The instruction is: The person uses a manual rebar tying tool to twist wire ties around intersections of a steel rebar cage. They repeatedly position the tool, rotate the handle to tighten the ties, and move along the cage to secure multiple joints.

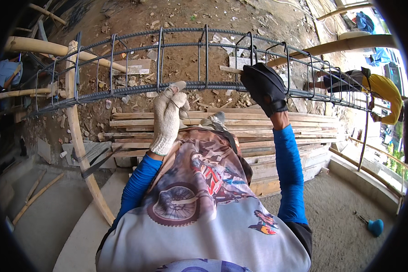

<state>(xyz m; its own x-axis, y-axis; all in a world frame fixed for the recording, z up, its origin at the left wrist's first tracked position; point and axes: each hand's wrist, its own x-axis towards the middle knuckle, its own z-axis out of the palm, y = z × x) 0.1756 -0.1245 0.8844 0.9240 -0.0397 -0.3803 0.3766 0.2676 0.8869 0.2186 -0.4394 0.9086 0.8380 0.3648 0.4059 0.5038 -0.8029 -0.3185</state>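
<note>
A long rebar cage [181, 85] of ribbed bars and square stirrups stretches across in front of me, sagging into a curve at the picture's rim. My left hand [170, 111], in a cream knit glove, is closed beside the near lower bars. Its fingertips are at the bars, and whatever they may pinch is too small to make out. My right hand [265, 88], in a black glove, lies curled over the near side of the cage, close to a stirrup [285, 63]. The back of the glove hides its fingers and anything inside them.
Stacked timber planks [235, 129] lie below the cage. An upright wooden post [80, 145] stands at left, and bamboo poles [349, 44] cross behind. A person in a yellow top [390, 97] bends by the cage's right end. A blue object [375, 227] sits on the concrete floor.
</note>
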